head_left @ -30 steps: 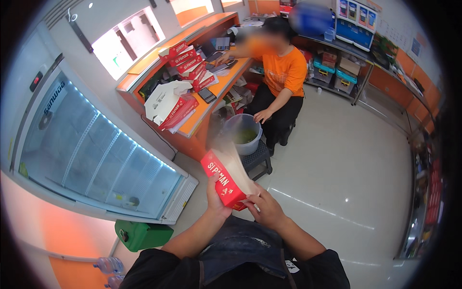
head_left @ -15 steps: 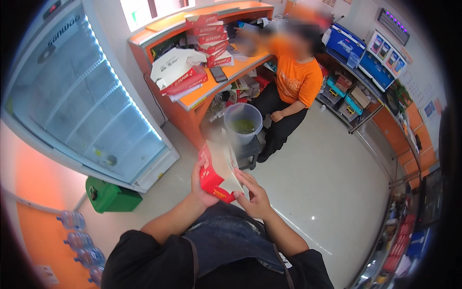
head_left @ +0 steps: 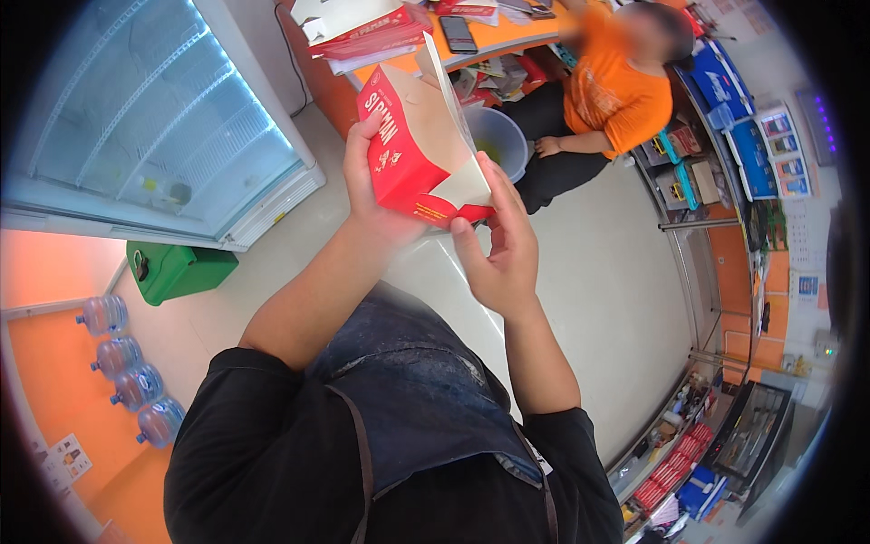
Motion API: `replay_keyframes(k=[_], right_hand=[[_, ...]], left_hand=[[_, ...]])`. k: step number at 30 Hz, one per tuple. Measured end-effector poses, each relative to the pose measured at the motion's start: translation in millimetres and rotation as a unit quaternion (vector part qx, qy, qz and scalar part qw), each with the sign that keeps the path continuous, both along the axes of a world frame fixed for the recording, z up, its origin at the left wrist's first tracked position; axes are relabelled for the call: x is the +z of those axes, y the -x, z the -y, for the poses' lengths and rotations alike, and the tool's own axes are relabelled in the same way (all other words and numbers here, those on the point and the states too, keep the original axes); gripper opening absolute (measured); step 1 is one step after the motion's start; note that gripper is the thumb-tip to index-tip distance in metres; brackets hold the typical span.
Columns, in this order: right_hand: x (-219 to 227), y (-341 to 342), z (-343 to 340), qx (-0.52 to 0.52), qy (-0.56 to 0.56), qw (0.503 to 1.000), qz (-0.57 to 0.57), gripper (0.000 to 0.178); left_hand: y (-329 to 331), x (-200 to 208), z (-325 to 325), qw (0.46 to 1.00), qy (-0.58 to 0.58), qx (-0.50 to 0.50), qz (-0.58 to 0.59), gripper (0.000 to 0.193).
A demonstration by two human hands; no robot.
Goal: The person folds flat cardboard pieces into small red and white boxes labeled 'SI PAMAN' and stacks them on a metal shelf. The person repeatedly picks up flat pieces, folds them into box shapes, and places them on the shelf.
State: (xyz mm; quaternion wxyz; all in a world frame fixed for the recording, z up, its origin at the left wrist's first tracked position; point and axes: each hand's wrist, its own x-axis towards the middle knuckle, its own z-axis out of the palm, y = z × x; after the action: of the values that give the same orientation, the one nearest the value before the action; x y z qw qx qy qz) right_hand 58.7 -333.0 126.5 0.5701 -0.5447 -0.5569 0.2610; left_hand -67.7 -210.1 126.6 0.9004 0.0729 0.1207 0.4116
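Observation:
Raised before me is a red cardboard food box (head_left: 399,168) with a pale brown inside, its top open and a flap standing up on the far side. My left hand (head_left: 370,186) is wrapped round its left side and bottom edge, with the thumb along the red wall. On the right, my right hand (head_left: 503,240) grips the near right corner, fingers behind the box wall and thumb at the lower edge. Beyond the box a whitish bucket (head_left: 512,136) with something green inside is partly hidden.
An orange counter (head_left: 521,33) ahead bears stacked red-and-white boxes (head_left: 381,36) and a phone (head_left: 458,34). A person in an orange shirt (head_left: 621,91) sits by the bucket. At left stand a glass-door fridge (head_left: 163,109), a green bin (head_left: 181,270) and several water bottles (head_left: 136,385). Shelves (head_left: 671,467) line the right.
Both hands have lifted the box higher and farther forward, and it now stands in front of the bucket. The whole view has shifted, bringing the counter nearer the top edge.

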Motion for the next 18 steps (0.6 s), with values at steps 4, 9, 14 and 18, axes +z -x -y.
replay_keyframes(k=[4, 9, 14, 18], right_hand=[[-4, -7, -59, 0.004, 0.022, 0.996, -0.085, 0.066], [-8, -24, -127, 0.012, -0.091, 0.938, 0.336, 0.082], [-10, -24, -169, -0.024, 0.011, 0.999, 0.025, 0.09], [-15, -31, -192, -0.031, 0.049, 0.982, -0.179, 0.081]], left_hand=[[-2, -15, -56, 0.999, -0.004, -0.027, 0.032, 0.064], [0, -18, -116, 0.999, 0.019, -0.006, -0.031, 0.068], [-12, -16, -175, 0.997, 0.055, -0.036, -0.035, 0.068], [-34, -14, -205, 0.994, 0.042, -0.099, 0.007, 0.069]])
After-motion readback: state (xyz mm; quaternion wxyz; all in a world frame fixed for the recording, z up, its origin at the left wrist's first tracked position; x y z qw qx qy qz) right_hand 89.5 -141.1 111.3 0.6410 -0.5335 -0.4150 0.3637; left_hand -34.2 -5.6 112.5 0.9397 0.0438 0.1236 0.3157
